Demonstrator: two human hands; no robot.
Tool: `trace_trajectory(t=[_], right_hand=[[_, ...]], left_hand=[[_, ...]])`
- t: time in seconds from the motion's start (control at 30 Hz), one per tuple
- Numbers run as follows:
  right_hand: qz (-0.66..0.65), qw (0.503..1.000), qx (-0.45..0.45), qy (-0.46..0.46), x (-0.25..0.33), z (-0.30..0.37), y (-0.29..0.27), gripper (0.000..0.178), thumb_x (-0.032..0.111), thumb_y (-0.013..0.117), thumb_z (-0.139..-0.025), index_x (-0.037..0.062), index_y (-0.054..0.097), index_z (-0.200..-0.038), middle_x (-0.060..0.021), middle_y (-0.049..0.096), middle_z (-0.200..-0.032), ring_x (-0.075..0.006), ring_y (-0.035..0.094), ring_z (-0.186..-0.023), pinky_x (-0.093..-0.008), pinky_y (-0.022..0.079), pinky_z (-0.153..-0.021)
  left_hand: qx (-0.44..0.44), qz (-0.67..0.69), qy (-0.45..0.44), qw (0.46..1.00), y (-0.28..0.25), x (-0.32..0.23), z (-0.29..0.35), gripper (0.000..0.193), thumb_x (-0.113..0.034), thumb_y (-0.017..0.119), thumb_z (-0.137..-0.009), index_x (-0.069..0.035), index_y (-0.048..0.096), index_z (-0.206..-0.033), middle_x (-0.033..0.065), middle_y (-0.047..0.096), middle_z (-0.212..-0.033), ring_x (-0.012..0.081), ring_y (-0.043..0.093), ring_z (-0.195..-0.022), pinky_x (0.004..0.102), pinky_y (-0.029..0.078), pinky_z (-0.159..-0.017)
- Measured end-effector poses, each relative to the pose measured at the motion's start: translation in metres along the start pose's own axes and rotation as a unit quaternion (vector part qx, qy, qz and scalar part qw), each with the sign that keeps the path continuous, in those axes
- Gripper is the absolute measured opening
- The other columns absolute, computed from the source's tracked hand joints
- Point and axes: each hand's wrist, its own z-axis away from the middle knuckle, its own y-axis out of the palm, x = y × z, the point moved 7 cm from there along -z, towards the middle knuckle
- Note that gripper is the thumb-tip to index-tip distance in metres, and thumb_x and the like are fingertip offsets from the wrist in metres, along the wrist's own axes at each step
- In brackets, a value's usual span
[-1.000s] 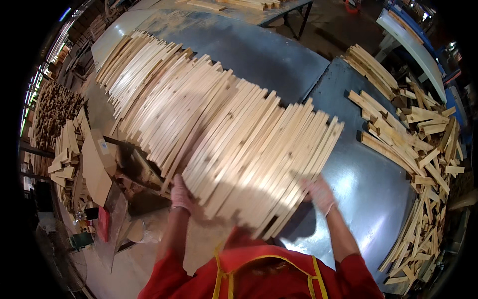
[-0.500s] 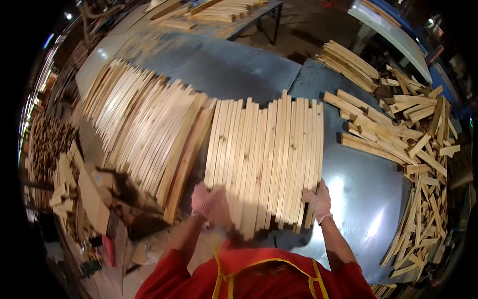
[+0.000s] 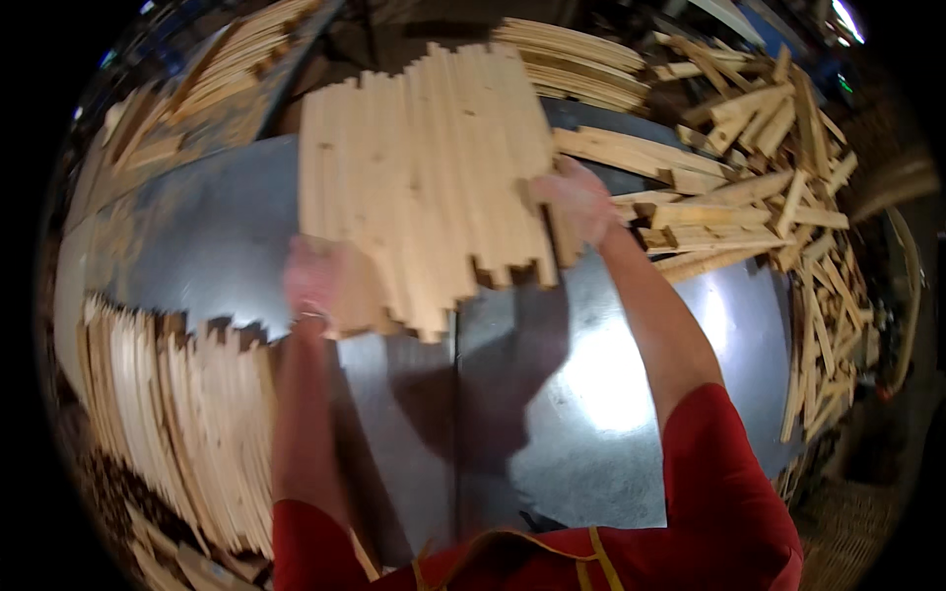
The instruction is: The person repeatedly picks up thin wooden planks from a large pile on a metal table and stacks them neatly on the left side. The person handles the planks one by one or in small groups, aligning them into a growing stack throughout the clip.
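A wide side-by-side row of pale wooden strips (image 3: 424, 167) is squeezed between my two hands, out over the far part of the metal table. My left hand (image 3: 317, 278), in a pale thin glove, grips the row's near left edge. Against its right edge presses my right hand (image 3: 576, 200), gloved too and closed on the outermost strips. The near ends of the strips are uneven, and a shadow lies on the table below them. Both hands are somewhat blurred by motion.
Another row of wooden strips (image 3: 187, 424) lies at the left. A heap of offcuts (image 3: 769, 217) covers the right side, with a stack of longer strips (image 3: 576, 64) at the far end. The metal table (image 3: 591, 394) has a seam. More strips (image 3: 236, 59) lie on a far-left surface.
The row of strips has moved away from me, from near the table's front to its far part, with both hands holding its sides. The view has shifted too.
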Motion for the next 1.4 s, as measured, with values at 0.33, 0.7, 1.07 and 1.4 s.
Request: trace_trajectory(t=[0.33,0.7,1.07,1.4], right_hand=[[0.332,0.938,-0.031,-0.093,0.036,-0.065,-0.001,0.07,0.043,0.069,-0.095,-0.0012,0.056,-0.147,-0.0223,0.064,-0.142,-0.0313,0.06,-0.134,-0.039,0.045,-0.115],[0.64,0.768,-0.03,-0.012,-0.051,0.011,-0.207,0.053,0.061,0.048,-0.099,0.0176,0.079,-0.099,-0.0098,0.075,-0.111,-0.036,0.063,-0.115,-0.0464,0.051,-0.098],[0.374,0.924,0.071,-0.047,-0.097,0.462,-0.217,0.042,0.05,0.078,-0.086,0.0152,0.078,-0.11,-0.0071,0.075,-0.111,-0.034,0.062,-0.122,-0.0448,0.052,-0.105],[0.075,0.956,-0.24,0.15,-0.166,0.462,-0.42,0.112,0.039,0.089,-0.077,-0.0023,0.03,-0.162,-0.0197,0.064,-0.138,-0.0271,0.064,-0.121,-0.0381,0.051,-0.104]], left_hand=[[0.078,0.068,0.025,0.994,-0.104,0.052,-0.158,0.068,-0.021,0.07,-0.099,-0.005,0.043,-0.159,0.0178,0.056,-0.153,0.0358,0.057,-0.138,0.0434,0.046,-0.115],[0.05,0.139,0.321,0.935,-0.082,-0.147,0.2,0.075,-0.013,0.081,-0.088,-0.006,0.049,-0.156,0.0156,0.056,-0.154,0.0336,0.053,-0.142,0.0435,0.043,-0.12],[0.348,0.037,0.349,0.869,0.045,-0.326,0.464,0.08,-0.039,0.076,-0.089,-0.008,0.048,-0.157,0.0194,0.051,-0.157,0.0374,0.052,-0.141,0.0447,0.041,-0.12],[0.494,0.141,0.085,0.854,0.136,-0.39,0.613,0.091,-0.051,0.073,-0.09,-0.009,0.038,-0.162,0.0211,0.061,-0.146,0.0331,0.062,-0.131,0.0392,0.046,-0.112]])
